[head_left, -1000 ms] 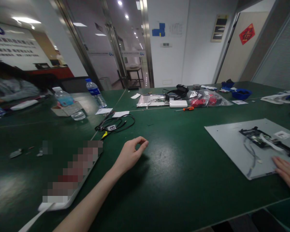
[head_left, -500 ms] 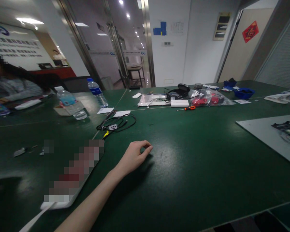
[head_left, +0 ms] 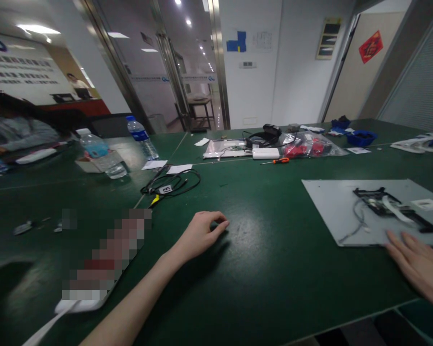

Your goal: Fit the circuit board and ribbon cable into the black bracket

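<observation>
Beyond the flat pale-grey rectangular panel [head_left: 332,206], a plain white wall [head_left: 252,96]; beneath it, a dark-green tabletop [head_left: 267,288]. At the panel's near edge, bare right hand [head_left: 418,264], palm down, fingers slightly apart; well left of it, bare left hand [head_left: 204,231], loosely curled, hollow between fingers and thumb.

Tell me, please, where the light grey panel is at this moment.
In the head view, the light grey panel lies at the right on the green table, with the right hand at its near edge.
</observation>
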Demonstrator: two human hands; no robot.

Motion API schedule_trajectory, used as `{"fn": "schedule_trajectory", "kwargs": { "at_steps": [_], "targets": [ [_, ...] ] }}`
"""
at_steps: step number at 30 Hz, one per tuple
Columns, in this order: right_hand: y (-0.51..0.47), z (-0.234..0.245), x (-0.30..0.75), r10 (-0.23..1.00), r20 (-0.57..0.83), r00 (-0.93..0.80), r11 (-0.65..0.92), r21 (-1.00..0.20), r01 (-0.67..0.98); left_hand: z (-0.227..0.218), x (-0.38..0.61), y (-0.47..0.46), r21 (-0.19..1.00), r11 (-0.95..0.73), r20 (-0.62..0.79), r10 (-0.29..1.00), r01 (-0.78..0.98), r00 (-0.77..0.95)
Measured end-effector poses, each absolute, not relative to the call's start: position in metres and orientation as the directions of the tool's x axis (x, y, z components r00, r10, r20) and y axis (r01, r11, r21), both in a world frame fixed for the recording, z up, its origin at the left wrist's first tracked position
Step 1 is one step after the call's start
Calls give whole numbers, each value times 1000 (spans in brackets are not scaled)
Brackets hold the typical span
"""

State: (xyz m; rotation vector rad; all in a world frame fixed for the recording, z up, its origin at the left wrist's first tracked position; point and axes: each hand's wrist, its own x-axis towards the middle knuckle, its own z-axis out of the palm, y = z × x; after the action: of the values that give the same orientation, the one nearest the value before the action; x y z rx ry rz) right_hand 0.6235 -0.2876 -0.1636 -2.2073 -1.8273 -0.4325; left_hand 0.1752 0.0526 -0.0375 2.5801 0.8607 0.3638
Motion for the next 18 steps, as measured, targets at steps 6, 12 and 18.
{"fn": "schedule_trajectory", "kwargs": {
  "at_steps": [6, 12, 18],
  "targets": [
    [-241, -157, 473, 920, 354, 170, -174, -21, 985, -41, 157, 62, 436, -740, 124, 614, 513, 780],
    [-199, -153, 348, 900, 407, -159, 202, -65, 977, -56, 123, 84, 412, -745, 177, 630, 525, 756],
    [-185, -155, 323, 801, 503, -324, 384, -17, 923, -40, 137, 79, 420, -744, 204, 636, 520, 745]
  ]
}}
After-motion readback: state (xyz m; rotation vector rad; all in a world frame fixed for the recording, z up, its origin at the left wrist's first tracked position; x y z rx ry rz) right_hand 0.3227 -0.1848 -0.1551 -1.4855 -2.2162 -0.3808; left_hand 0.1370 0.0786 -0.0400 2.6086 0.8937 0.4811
